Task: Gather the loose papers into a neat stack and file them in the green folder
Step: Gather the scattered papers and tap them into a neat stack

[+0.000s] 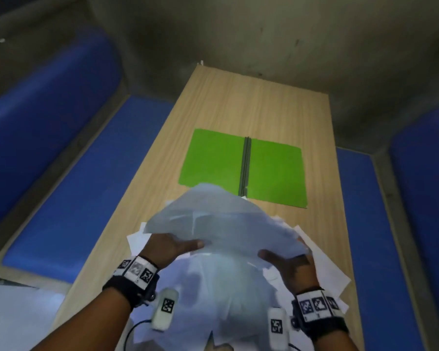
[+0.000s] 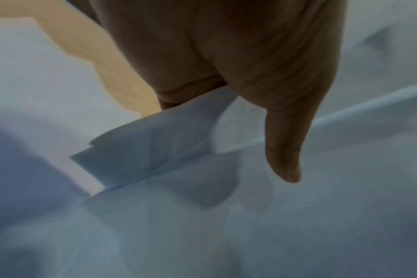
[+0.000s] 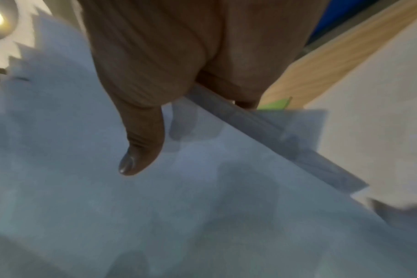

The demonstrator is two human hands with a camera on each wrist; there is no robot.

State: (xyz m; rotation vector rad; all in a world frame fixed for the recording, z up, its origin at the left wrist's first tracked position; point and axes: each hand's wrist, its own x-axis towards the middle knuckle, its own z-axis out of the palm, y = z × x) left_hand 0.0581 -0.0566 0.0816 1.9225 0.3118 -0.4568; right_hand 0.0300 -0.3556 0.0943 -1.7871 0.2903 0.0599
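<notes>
1. Nearest to me, more loose sheets (image 1: 203, 300) lie overlapped on the surface (image 1: 251, 110) under my wrists, with corners poking out at the right edge. I judge these as light, thin and slick on one another, so they would slide apart under any sideways push.

2. My left hand (image 1: 169, 245) grips the left edge of the lifted bundle of papers (image 1: 218, 219), thumb on top and fingers underneath; the left wrist view shows the thumb (image 2: 283, 150) lying over staggered sheet edges.

3. My right hand (image 1: 289, 266) holds the right edge the same way. In the right wrist view the thumb (image 3: 141, 143) presses the top sheet while the fingers curl below the uneven edges.

4. The bundle itself arches up between both hands and is far from square. I judge it floppy: held only at two edges it sags and fans out. A better hold would be at the middle of the two long sides, thumbs above and fingers below, then tapping the edges on the surface to align them.

5. Farther off, the green folder (image 1: 243, 168) lies open and flat, spine in the middle, just beyond the bundle's far tip. It looks like thin card, stiffer than the sheets.
</notes>
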